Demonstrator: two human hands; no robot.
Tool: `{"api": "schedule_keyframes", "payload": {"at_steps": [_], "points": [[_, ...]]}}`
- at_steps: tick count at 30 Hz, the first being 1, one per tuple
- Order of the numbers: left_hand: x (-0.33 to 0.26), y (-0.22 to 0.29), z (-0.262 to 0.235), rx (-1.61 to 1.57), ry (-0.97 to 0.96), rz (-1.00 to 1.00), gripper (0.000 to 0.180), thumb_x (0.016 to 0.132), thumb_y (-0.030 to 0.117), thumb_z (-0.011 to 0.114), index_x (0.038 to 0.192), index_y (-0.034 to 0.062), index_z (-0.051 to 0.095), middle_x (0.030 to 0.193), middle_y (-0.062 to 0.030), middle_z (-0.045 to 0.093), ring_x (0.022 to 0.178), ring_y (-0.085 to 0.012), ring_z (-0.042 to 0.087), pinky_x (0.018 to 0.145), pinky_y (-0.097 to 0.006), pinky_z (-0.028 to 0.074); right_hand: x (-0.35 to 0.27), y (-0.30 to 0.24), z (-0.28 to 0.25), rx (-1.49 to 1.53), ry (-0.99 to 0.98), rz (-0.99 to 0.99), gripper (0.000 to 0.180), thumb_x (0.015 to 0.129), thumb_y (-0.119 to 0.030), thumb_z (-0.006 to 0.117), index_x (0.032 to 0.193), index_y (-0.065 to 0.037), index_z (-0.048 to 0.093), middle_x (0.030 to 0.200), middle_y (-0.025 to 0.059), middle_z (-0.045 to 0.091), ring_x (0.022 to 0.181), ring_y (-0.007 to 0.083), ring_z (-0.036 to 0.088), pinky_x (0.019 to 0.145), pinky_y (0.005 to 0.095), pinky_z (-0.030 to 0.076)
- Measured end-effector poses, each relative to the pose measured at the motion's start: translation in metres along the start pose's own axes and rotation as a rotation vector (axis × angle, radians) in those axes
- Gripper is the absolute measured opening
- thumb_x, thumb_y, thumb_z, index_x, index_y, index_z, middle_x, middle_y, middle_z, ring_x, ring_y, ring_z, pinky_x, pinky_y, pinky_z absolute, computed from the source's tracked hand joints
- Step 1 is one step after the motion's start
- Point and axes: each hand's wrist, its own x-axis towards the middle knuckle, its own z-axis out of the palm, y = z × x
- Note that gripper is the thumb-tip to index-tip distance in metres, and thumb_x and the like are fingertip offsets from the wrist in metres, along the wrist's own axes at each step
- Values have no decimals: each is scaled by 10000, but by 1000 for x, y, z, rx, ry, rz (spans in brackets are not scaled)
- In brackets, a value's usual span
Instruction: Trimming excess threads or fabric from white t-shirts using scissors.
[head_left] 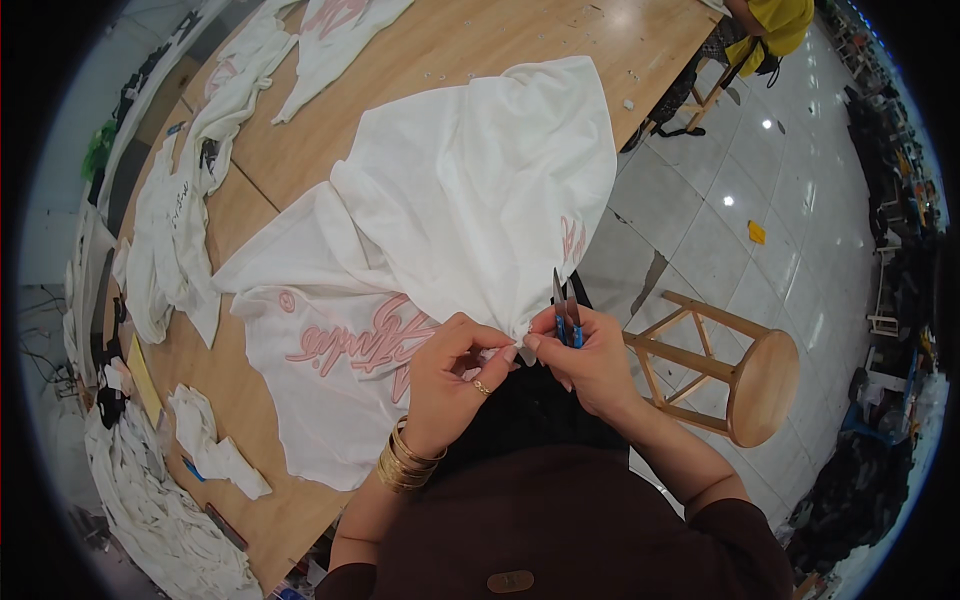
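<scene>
Your L hand (455, 378) & R hand (592, 362) pinched a corner of the white cloth (480, 190), mostly on the table (530, 30). R hand also held scissors (567, 325), blades v. near cloth; a twist could've nicked it.

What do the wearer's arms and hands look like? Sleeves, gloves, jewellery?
No gloves. The left hand has a gold-coloured ring, with several gold-coloured bangles around that wrist. The right hand has a bare wrist. Both forearms are uncovered below short, dark brown sleeves.
</scene>
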Motion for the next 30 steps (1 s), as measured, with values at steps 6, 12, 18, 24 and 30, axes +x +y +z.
{"api": "schedule_keyframes", "payload": {"at_steps": [6,12,18,24,30], "points": [[2,-1,-3,55,-1,10,71,761,7,641,822,4,604,743,-8,495,611,-54,474,522,-184,390,-1,0,0,-33,6,-110,111,796,-88,642,822,-9,570,588,-22,512,411,29,400,375,169,282],[0,3,4,248,99,118,102,725,12,665,813,20,613,712,-29,506,571,-77,490,511,-207,401,-24,-35,0,-323,-67,34,171,935,-183,442,945,-25,504,580,9,530,439,61,479,412,193,356],[-1,10,9,450,94,236,110,717,13,667,812,27,615,708,-47,521,539,-118,522,496,-225,416,-37,-39,-3,-603,-291,219,294,956,-261,365,941,-1,502,556,80,554,465,184,576,486,292,453],[-1,8,12,490,92,331,104,728,2,658,817,23,609,717,-51,526,549,-125,542,485,-231,432,-34,-40,-4,-609,-335,257,324,959,-270,338,907,2,506,497,69,523,431,178,553,458,292,436],[-2,5,13,486,88,344,103,729,-11,653,818,12,606,729,-57,527,558,-128,558,491,-228,445,-32,-40,-4,-593,-336,291,325,958,-264,332,889,5,501,483,72,515,413,177,541,442,293,429]]}}
